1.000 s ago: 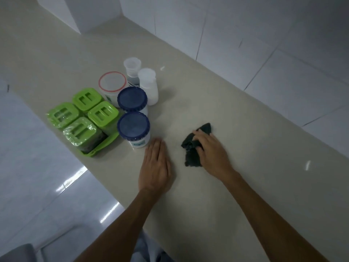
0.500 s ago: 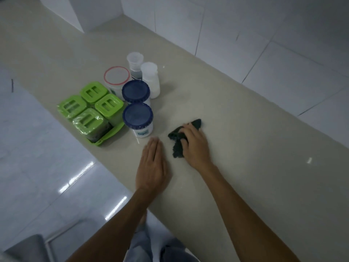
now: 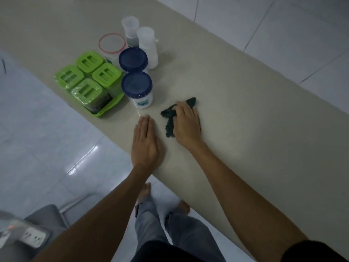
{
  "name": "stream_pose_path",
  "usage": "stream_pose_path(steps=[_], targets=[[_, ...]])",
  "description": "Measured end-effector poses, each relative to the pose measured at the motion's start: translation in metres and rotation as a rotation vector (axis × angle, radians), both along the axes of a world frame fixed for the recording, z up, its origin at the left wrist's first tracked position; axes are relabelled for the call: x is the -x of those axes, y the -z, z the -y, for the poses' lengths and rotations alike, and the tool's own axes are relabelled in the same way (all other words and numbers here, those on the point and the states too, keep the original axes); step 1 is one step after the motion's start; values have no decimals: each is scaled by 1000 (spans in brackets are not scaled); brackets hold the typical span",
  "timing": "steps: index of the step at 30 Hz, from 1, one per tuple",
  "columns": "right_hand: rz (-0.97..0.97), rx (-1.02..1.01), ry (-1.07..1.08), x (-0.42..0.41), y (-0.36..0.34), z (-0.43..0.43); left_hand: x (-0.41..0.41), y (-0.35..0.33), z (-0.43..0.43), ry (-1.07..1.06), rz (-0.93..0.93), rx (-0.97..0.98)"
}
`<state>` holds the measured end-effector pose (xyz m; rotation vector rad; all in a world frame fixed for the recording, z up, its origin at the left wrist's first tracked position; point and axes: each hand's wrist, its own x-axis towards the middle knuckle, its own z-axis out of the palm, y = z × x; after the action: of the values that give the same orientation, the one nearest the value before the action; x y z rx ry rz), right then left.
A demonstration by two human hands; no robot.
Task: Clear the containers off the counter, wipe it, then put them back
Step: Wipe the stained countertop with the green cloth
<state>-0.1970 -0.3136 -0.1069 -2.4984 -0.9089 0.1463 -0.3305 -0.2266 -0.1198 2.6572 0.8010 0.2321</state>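
Observation:
My right hand (image 3: 187, 125) presses a dark green cloth (image 3: 169, 120) flat on the beige counter (image 3: 245, 114), fingers over it. My left hand (image 3: 145, 144) lies flat and empty on the counter near its front edge, just left of the cloth. Containers stand grouped to the left: two blue-lidded white jars (image 3: 137, 87) (image 3: 133, 59), several green-lidded boxes in a green tray (image 3: 105, 110), a red-rimmed tub (image 3: 112, 43) and two translucent white bottles (image 3: 147, 46) (image 3: 130, 28).
A white tiled wall (image 3: 283, 31) runs along the counter's far side. Below the front edge lies a glossy tiled floor (image 3: 47, 148). A grey chair (image 3: 37, 224) with a power strip (image 3: 32, 237) stands at the lower left. My legs show under the counter edge.
My right hand has slid the cloth left, towards the near blue-lidded jar. The left hand stays flat on the counter. The view has tilted downwards.

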Motion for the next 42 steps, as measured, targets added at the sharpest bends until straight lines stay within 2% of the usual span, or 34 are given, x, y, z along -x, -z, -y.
stream_pose_path(steps=[5,7,9,12,14,18,20,23,26,29,34,37,39,42], targets=[[-19,-13,-103,96,-4,111,6,-1,3,-10,16,-10],[-17,-11,-89,94,-4,162,7,-1,5,-14,17,-13],[-20,16,16,61,-2,192,5,-2,6,-7,-11,-22],[-29,34,257,4,1,167,2,-5,12,-24,-47,-53],[-29,89,342,-1,2,125,3,-6,15,-33,-80,-41],[-10,80,133,54,1,102,-9,-8,28,81,-95,-37],[-12,61,67,81,-2,136,-25,-5,43,164,-84,-43],[11,51,104,94,-2,206,-53,-2,62,207,-80,-51],[33,81,207,71,0,264,-73,-1,64,228,-81,-73],[28,69,398,20,4,286,-88,-5,63,268,-71,-116],[5,44,675,-90,9,239,-93,-5,69,253,-56,-113],[27,63,596,-100,8,180,-96,-5,69,241,-40,-114],[60,50,472,-75,8,159,-95,-5,69,238,-34,-111],[49,-16,270,-15,9,173,-92,-6,69,247,-38,-108]])
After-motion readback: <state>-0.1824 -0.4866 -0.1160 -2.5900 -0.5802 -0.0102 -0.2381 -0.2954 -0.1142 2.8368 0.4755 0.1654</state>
